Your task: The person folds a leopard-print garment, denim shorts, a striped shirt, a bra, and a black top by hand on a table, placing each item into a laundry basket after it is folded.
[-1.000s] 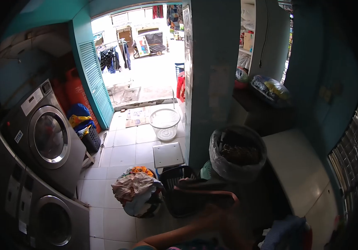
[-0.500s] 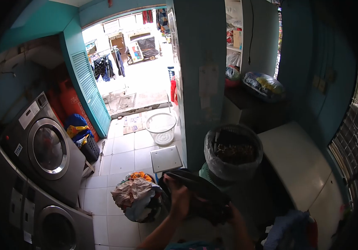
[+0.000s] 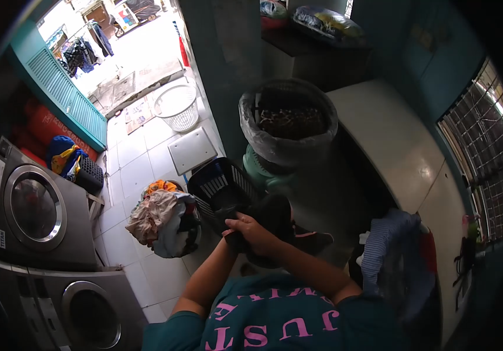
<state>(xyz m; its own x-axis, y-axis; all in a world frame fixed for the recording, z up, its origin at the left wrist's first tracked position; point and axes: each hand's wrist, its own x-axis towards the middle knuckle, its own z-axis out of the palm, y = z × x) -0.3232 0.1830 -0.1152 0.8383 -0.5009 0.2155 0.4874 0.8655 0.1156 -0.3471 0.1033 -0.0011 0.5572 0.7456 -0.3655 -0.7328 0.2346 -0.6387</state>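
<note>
My right hand [image 3: 255, 235] is closed on a dark garment [image 3: 272, 217], its thumb pressed on the cloth. Close against it, my left hand [image 3: 227, 241] grips the same garment, its fingers mostly hidden by the fabric. The cloth hangs bunched in front of my body, with a strip of pinkish trim toward the right. Just beyond my hands stands a black slotted laundry basket [image 3: 204, 186]; the garment covers its near side. A heaped pile of clothes [image 3: 161, 213], orange, beige and grey, sits left of the basket.
Front-loading machines [image 3: 35, 202] line the left. A white stool [image 3: 192, 150] and white basket [image 3: 178, 111] stand ahead, near the doorway. A plastic-lined bin [image 3: 289, 140] stands ahead right, beside a pale counter [image 3: 383, 128]. Striped blue cloth [image 3: 389, 245] hangs at right.
My view has tilted down and turned right. My hands, earlier apart along the dark garment, have come together on it. The black basket behind it now shows.
</note>
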